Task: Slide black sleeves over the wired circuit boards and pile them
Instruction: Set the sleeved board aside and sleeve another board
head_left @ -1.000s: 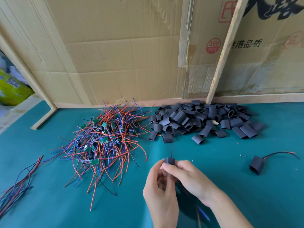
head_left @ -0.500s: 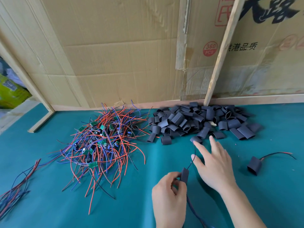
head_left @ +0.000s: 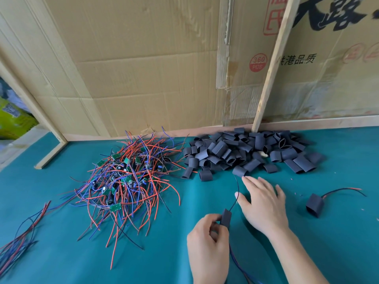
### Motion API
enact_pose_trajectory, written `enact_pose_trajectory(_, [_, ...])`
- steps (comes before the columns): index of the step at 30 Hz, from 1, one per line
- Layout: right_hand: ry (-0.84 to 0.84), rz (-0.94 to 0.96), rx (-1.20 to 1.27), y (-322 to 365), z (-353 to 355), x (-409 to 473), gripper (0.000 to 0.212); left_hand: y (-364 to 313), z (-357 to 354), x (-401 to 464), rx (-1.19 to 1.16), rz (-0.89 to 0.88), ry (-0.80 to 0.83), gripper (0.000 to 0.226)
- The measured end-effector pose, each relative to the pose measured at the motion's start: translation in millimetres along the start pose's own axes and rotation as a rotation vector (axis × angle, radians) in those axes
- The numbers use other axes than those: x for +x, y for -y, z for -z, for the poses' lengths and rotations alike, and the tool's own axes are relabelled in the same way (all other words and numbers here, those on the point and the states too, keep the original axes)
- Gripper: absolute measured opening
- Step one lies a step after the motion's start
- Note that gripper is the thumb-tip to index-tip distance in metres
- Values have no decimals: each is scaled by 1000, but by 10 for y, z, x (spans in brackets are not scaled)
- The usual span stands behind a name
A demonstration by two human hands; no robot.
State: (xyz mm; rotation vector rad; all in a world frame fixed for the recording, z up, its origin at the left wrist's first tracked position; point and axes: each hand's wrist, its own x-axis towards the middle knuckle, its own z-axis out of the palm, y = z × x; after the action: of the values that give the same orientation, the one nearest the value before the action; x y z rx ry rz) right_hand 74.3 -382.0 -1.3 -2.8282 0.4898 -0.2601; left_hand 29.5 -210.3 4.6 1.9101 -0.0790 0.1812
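Black sleeved board sits pinched in my left hand, low over the teal mat. My right hand reaches flat, fingers spread, holding nothing, fingertips just beside the sleeve pile.

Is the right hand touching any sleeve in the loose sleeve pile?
Cannot tell. In the head view the right hand reaches its index fingertip right to the nearest sleeve of the pile; no plain gap or contact.
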Motion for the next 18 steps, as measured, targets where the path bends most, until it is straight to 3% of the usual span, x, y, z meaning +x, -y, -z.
enact_pose_trajectory(5, [-147, -10, 234, 40, 34, 12, 42, 32, -25, 20, 15, 5, -3, 29])
enact_pose_trajectory(10, [-28, -16, 50, 150, 73, 250, 47, 49, -47, 48, -9, 8, -26, 38])
enact_pose_trajectory(14, [-38, -33, 90, 155, 163, 444, 32, 73, -45, 43, 2, 6, -19, 40])
enact_pose_trajectory(16, [-92, -56, 141, 115, 195, 429, 16, 36, -65, 27, 64, 24, 31, 31])
enact_pose_trajectory(18, [-111, -72, 177, 63, 238, 386, 18, -33, -97, 21, 204, 58, 100, 16])
